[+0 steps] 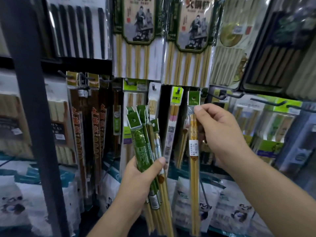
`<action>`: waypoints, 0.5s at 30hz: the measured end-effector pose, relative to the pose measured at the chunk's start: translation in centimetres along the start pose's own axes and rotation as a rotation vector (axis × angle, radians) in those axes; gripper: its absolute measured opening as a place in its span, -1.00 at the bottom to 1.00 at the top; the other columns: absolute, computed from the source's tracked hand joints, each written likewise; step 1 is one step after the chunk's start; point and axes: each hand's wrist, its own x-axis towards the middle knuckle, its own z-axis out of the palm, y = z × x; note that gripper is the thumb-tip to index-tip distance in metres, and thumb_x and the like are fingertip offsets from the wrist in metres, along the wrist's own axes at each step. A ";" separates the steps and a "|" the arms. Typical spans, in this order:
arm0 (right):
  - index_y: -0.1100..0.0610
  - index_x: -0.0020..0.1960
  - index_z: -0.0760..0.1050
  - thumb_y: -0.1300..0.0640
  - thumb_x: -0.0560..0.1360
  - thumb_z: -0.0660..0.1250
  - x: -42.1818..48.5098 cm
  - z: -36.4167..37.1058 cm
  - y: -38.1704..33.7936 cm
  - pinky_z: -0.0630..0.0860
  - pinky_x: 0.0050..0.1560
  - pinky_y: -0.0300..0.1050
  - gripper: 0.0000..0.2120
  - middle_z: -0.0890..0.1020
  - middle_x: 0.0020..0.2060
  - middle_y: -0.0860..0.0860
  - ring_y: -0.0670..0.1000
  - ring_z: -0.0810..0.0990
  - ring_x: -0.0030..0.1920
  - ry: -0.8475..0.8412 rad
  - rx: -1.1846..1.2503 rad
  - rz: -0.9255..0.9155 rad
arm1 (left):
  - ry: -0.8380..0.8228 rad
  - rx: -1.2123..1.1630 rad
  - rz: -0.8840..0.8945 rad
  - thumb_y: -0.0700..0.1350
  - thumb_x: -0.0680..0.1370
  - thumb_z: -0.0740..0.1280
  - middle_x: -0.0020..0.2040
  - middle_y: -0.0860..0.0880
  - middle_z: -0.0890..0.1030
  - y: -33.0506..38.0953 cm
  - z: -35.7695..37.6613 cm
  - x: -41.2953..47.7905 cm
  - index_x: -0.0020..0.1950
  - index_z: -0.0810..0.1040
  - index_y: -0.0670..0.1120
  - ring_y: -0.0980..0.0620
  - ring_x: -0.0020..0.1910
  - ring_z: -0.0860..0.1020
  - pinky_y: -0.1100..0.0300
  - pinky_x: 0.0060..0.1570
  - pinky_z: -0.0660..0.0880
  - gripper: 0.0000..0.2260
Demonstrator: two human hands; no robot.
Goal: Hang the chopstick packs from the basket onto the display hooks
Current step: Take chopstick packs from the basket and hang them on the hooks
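Observation:
My left hand grips a bundle of several green-topped chopstick packs, held upright in front of the display. My right hand pinches a single chopstick pack near its green header card, which hangs in front of the rack. The hole in that header sits level with a dark display hook just to its right; whether the pack is on a hook I cannot tell. No basket is in view.
Other chopstick packs hang on hooks all over the rack, such as the pink-banded pack and large packs above. A dark upright post stands at the left. Bare hooks stick out on the right. White bags lie below.

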 end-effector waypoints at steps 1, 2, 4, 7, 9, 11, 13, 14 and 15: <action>-0.07 -0.14 0.63 -0.03 0.66 0.27 0.3 0.0 -0.3 0.49 -0.28 -0.05 -0.75 0.68 -0.31 0.04 -0.02 0.55 -0.34 0.030 0.007 0.014 | 0.000 0.001 0.003 0.26 0.17 0.55 -0.09 0.03 0.76 0.0 0.0 0.1 -0.10 0.71 0.22 0.06 -0.13 0.73 0.08 -0.08 0.59 -0.65; -0.08 -0.16 0.64 -0.03 0.66 0.27 0.6 0.0 -0.6 0.48 -0.28 -0.05 -0.73 0.65 -0.36 -0.01 -0.05 0.53 -0.36 0.052 0.010 0.025 | -0.002 -0.001 -0.001 0.26 0.16 0.55 -0.10 0.03 0.76 0.0 0.0 0.2 -0.11 0.72 0.19 0.06 -0.14 0.73 0.11 -0.11 0.59 -0.65; -0.07 -0.19 0.65 -0.01 0.66 0.28 1.3 0.0 -1.0 0.47 -0.26 -0.02 -0.71 0.60 -0.42 -0.08 -0.06 0.51 -0.39 0.098 0.031 0.052 | -0.005 0.004 -0.007 0.25 0.16 0.56 -0.15 0.02 0.75 -0.2 0.1 0.3 -0.12 0.73 0.10 0.07 -0.19 0.72 0.15 -0.19 0.60 -0.62; 0.03 -0.19 0.63 -0.01 0.65 0.30 1.9 -0.1 -1.1 0.44 -0.21 0.03 -0.72 0.56 -0.33 0.07 0.05 0.48 -0.32 0.163 0.072 0.084 | -0.016 0.014 -0.005 0.24 0.16 0.57 -0.16 0.03 0.75 -0.3 0.4 0.3 -0.11 0.72 0.17 0.09 -0.20 0.71 0.10 -0.16 0.60 -0.65; 0.12 -0.17 0.59 -0.02 0.64 0.32 2.1 -0.1 -0.9 0.42 -0.20 0.02 -0.71 0.52 -0.30 0.11 0.06 0.44 -0.31 0.185 0.068 0.093 | -0.018 0.029 0.002 0.25 0.16 0.57 -0.16 0.07 0.75 -0.4 0.6 0.3 -0.12 0.70 0.25 0.10 -0.20 0.71 0.11 -0.15 0.59 -0.67; 0.24 -0.17 0.55 -0.02 0.63 0.33 2.1 0.0 -0.7 0.40 -0.22 -0.02 -0.65 0.47 -0.31 0.13 0.06 0.38 -0.33 0.186 0.063 0.093 | -0.012 0.044 0.004 0.25 0.16 0.58 -0.22 0.11 0.73 -0.5 0.7 0.3 -0.13 0.68 0.28 0.12 -0.24 0.70 0.16 -0.21 0.58 -0.68; 0.33 -0.13 0.50 -0.01 0.63 0.33 2.1 -0.1 -0.5 0.40 -0.21 -0.04 -0.61 0.40 -0.34 0.11 0.06 0.34 -0.33 0.184 0.073 0.090 | -0.014 0.049 -0.001 0.25 0.16 0.58 -0.25 0.11 0.72 -0.7 0.7 0.4 -0.14 0.68 0.27 0.12 -0.26 0.69 0.16 -0.22 0.58 -0.68; 0.34 -0.13 0.49 -0.01 0.63 0.33 2.1 -0.1 -0.4 0.41 -0.20 -0.06 -0.61 0.38 -0.34 0.10 0.06 0.34 -0.33 0.185 0.077 0.092 | -0.015 0.048 -0.004 0.24 0.16 0.59 -0.26 0.11 0.72 -0.8 0.7 0.4 -0.15 0.69 0.25 0.12 -0.27 0.69 0.15 -0.22 0.58 -0.69; 0.34 -0.13 0.50 -0.01 0.63 0.34 2.2 -0.1 -0.5 0.42 -0.20 -0.08 -0.61 0.37 -0.36 0.09 0.06 0.34 -0.33 0.184 0.076 0.095 | -0.017 0.046 -0.004 0.23 0.17 0.59 -0.27 0.11 0.71 -0.8 0.7 0.4 -0.15 0.69 0.24 0.13 -0.28 0.69 0.13 -0.21 0.58 -0.70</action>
